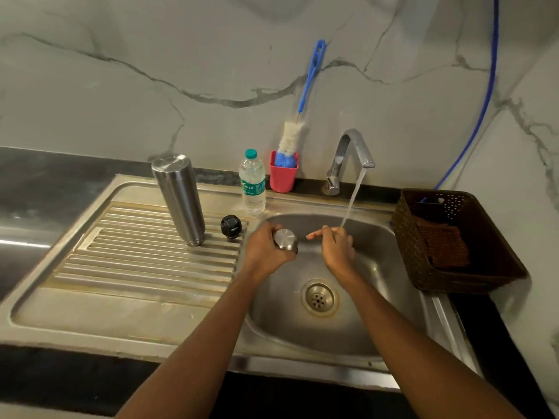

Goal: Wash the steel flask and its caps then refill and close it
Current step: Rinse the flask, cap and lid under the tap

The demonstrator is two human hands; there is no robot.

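Fingers (pixel 270 228) of left hand (pixel 262 252) curled round steel cap (pixel 286 239).

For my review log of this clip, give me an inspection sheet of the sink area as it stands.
Surface: steel sink with ribbed drainboard; tap running.
Job's things: steel flask stands on the drainboard; black inner cap beside it, apart; steel cap in hand.
Clutter: plastic water bottle, red cup holding a bottle brush, brown basket with a cloth.
Hands: left hand grips the steel cap over the basin; right hand open under the water stream.
Cables: blue hose down the wall behind the basket.
Surroundings: marble-look wall, dark countertop.
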